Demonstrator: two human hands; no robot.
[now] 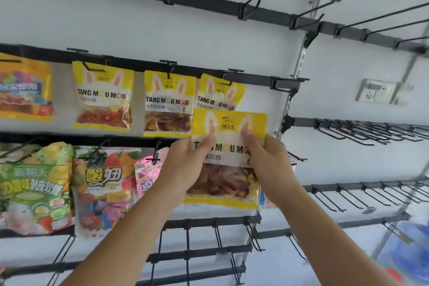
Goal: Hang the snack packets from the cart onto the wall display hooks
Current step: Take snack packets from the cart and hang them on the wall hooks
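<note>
Both hands hold yellow snack packet (pixel 228 144) at frame centre; left hand (pixel 185 165) pinches 9 o'clock edge, right hand (pixel 269 160) pinches 3 o'clock edge, thumbs on front; hung packet (pixel 219 93) at 12 o'clock, partly overlapped

Left arm: I see the bare forearm rising from the lower left, reaching up and forward.
Left hand (pixel 185 162): fingers curled behind the left edge of the yellow snack packet (pixel 228 146), thumb pressed flat on its front.
Right arm: bare forearm enters from the lower right, angled up and inward.
Right hand (pixel 269 160): grips the packet's right edge, thumb on the front face, fingers hidden behind.
Hands, relative: level with each other, packet held upright between them.
</note>
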